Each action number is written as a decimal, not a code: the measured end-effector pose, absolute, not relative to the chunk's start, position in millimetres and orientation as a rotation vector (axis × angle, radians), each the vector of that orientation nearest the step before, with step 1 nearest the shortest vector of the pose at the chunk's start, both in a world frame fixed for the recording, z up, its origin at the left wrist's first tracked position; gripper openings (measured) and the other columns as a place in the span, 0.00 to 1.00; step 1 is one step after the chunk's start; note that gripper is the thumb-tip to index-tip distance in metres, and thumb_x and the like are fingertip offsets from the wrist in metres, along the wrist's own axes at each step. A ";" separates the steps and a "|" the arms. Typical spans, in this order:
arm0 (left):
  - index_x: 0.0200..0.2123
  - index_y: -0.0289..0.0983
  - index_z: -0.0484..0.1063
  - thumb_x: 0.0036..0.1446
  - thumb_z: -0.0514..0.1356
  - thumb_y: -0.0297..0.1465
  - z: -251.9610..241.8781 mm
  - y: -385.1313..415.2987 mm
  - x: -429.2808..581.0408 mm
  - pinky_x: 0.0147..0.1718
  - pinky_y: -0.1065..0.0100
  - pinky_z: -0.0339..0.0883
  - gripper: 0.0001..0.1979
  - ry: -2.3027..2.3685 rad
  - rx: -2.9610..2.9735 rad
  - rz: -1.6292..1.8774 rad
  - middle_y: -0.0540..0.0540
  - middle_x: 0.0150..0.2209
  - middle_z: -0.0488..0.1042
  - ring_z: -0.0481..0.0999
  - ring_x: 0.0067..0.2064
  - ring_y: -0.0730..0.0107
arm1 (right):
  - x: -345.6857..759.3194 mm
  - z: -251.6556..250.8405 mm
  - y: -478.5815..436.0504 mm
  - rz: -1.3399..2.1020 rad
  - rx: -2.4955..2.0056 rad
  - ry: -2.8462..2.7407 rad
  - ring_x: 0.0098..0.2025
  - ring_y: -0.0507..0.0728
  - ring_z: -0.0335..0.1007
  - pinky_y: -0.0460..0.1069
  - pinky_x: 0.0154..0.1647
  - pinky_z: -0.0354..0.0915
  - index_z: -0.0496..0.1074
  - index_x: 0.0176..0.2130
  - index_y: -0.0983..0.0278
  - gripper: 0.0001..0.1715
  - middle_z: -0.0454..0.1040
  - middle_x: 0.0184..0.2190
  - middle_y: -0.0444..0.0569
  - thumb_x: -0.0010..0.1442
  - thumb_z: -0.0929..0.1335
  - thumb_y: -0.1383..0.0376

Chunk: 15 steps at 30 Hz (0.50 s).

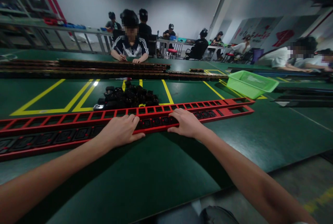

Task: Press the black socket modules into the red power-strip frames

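A long red frame [153,131] lies across the green table, with black socket modules [157,121] in its near channel and a row of open slots along its far side. My left hand [122,129] is closed over the near channel, fingers curled on top and thumb along the near edge. Farther right, my right hand [186,122] grips the same channel, its thumb at the near edge and its fingertips on the modules. The undersides of both hands are hidden. Behind the frame lies a heap of loose black parts [130,95].
A green plastic basket [252,83] stands tilted beyond the frame's right end. Long dark strips [85,69] lie across the table's far side, with a screwdriver [127,79] near them. Opposite sits a person [130,45]; others work farther back and at right. Yellow tape [166,92] marks the tabletop.
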<state>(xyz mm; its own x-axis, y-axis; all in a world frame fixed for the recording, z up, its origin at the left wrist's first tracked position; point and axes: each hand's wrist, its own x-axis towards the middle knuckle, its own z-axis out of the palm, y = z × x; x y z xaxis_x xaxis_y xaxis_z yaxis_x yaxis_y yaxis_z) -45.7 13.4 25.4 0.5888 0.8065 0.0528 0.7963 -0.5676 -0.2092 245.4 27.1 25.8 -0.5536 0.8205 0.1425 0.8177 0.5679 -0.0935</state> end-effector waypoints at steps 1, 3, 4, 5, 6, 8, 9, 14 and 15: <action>0.46 0.31 0.72 0.66 0.51 0.50 24.8 11.4 -44.7 0.32 0.60 0.69 0.27 -1.340 -2.599 0.057 0.35 0.42 0.76 0.78 0.41 0.50 | 245.9 27.1 27.4 0.051 -1.379 -2.625 0.51 0.66 0.70 0.59 0.52 0.66 0.72 0.55 0.67 0.34 0.74 0.49 0.58 0.55 0.76 0.51; 0.47 0.30 0.72 0.66 0.52 0.49 22.3 7.3 -43.0 0.34 0.59 0.70 0.26 -1.353 -2.579 0.011 0.35 0.42 0.76 0.78 0.42 0.49 | 247.3 29.7 27.5 0.109 -1.359 -2.613 0.52 0.66 0.71 0.59 0.53 0.66 0.71 0.56 0.67 0.34 0.75 0.49 0.59 0.56 0.76 0.54; 0.50 0.29 0.72 0.67 0.52 0.47 20.5 5.6 -42.5 0.35 0.59 0.70 0.26 -1.352 -2.568 -0.021 0.34 0.43 0.76 0.78 0.43 0.49 | 248.3 30.6 27.6 0.133 -1.347 -2.605 0.53 0.66 0.71 0.60 0.54 0.66 0.71 0.56 0.67 0.33 0.75 0.50 0.59 0.56 0.76 0.55; 0.53 0.29 0.70 0.67 0.53 0.46 18.4 4.4 -42.2 0.36 0.59 0.71 0.26 -1.339 -2.561 -0.052 0.34 0.45 0.76 0.78 0.45 0.49 | 249.2 31.3 27.6 0.155 -1.337 -2.598 0.53 0.66 0.71 0.60 0.54 0.66 0.71 0.57 0.66 0.33 0.75 0.50 0.58 0.57 0.76 0.56; 0.57 0.29 0.68 0.67 0.53 0.44 16.1 3.6 -42.0 0.38 0.59 0.71 0.26 -1.309 -2.560 -0.080 0.34 0.48 0.75 0.78 0.46 0.50 | 250.2 31.5 27.7 0.176 -1.326 -2.596 0.54 0.66 0.71 0.60 0.55 0.66 0.71 0.57 0.66 0.32 0.75 0.51 0.58 0.57 0.76 0.57; 0.63 0.30 0.64 0.68 0.53 0.42 11.8 3.6 -42.2 0.42 0.59 0.71 0.27 -1.226 -2.568 -0.107 0.34 0.51 0.75 0.77 0.48 0.51 | 251.8 31.1 28.3 0.210 -1.311 -2.595 0.54 0.66 0.71 0.60 0.56 0.67 0.71 0.57 0.66 0.31 0.75 0.52 0.58 0.58 0.75 0.57; 0.65 0.31 0.62 0.68 0.53 0.41 10.1 4.0 -42.5 0.42 0.58 0.71 0.28 -1.191 -2.572 -0.108 0.35 0.51 0.75 0.77 0.49 0.51 | 252.3 30.5 28.7 0.222 -1.310 -2.596 0.54 0.65 0.71 0.60 0.56 0.67 0.71 0.57 0.66 0.31 0.75 0.52 0.58 0.59 0.75 0.57; 0.67 0.33 0.60 0.69 0.52 0.43 6.6 6.9 -44.1 0.42 0.58 0.71 0.30 -1.149 -2.566 -0.108 0.37 0.49 0.75 0.77 0.47 0.53 | 250.8 28.6 29.4 0.230 -1.298 -2.602 0.56 0.66 0.70 0.61 0.57 0.67 0.70 0.59 0.65 0.31 0.75 0.54 0.57 0.59 0.74 0.58; 0.67 0.33 0.60 0.69 0.52 0.43 6.7 7.1 -44.3 0.42 0.58 0.71 0.30 -1.148 -2.564 -0.108 0.37 0.49 0.75 0.77 0.47 0.53 | 250.0 28.5 29.0 0.225 -1.288 -2.605 0.56 0.66 0.70 0.61 0.57 0.67 0.70 0.59 0.65 0.31 0.75 0.54 0.57 0.60 0.74 0.59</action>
<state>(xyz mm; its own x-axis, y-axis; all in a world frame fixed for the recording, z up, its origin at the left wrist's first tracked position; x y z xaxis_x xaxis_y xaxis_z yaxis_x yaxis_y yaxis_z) -44.3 7.1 6.7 0.6725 0.7123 0.2008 0.7373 -0.6213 -0.2653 250.0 29.0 28.5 -0.5886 0.7973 0.1338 0.7626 0.6025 -0.2357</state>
